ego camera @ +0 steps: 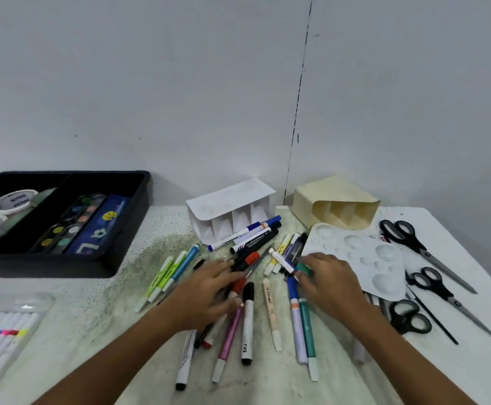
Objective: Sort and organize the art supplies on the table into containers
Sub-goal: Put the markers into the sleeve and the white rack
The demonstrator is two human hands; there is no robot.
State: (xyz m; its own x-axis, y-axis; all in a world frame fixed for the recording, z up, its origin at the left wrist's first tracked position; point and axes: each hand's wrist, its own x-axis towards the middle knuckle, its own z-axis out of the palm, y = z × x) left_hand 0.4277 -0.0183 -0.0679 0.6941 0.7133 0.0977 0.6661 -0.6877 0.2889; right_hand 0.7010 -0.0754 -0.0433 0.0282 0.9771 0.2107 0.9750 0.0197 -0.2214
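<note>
A loose pile of markers and pens [247, 290] covers the middle of the white table. My left hand [206, 290] lies flat over the pile's left part, fingers spread, touching a red-capped marker [238, 285]. My right hand [330, 280] rests on the pile's right part, its fingertips at a green-capped marker [305, 268] and a white marker with a red band [282, 260]. A white divided holder [232, 211] and a cream divided holder [337, 203] lie on their sides behind the pile.
A black tray [133, 229] at back left holds tape rolls, paint sets and a blue pencil case. A white paint palette [364, 255] and three black scissors [422, 249] lie at the right. A clear marker pack [1, 334] sits at front left. The wall stands close behind.
</note>
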